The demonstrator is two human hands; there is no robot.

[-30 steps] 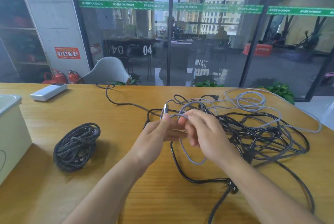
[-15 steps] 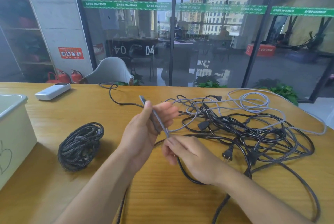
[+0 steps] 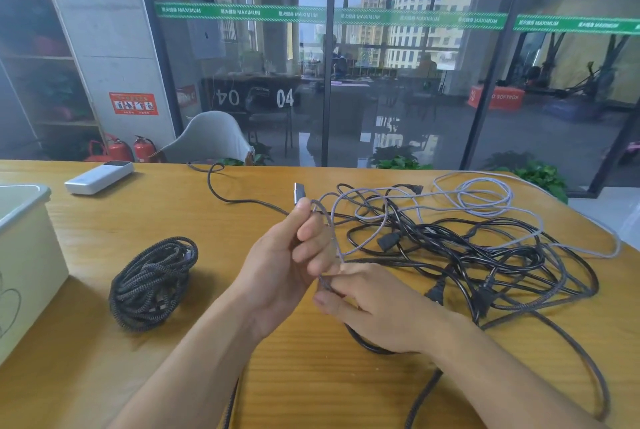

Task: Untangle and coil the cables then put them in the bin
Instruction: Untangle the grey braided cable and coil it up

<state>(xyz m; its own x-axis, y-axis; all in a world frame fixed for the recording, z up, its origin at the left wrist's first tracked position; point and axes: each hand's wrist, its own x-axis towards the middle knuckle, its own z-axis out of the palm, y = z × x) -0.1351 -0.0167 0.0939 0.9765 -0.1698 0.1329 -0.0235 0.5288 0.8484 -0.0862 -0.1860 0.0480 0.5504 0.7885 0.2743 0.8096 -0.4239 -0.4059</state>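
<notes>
The left grip [image 3: 294,255] and right grip [image 3: 367,304] are meeting over the table [image 3: 311,376]. Right of and behind the grips the tangled cables [image 3: 467,248] are lying. Left of them the coiled cable [image 3: 152,283] is sitting, the bin [image 3: 24,238] farther left, the power bank [image 3: 98,177] behind it.

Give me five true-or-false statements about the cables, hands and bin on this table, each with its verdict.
1. The left hand holds the grey braided cable near its plug. True.
2. The coiled dark cable lies inside the bin. False: it lies on the table, beside the bin.
3. The right hand pinches the grey cable. True.
4. The tangle of black cables sits to the left of the hands. False: to the right.
5. The white device rests on the bin. False: on the table.
</notes>
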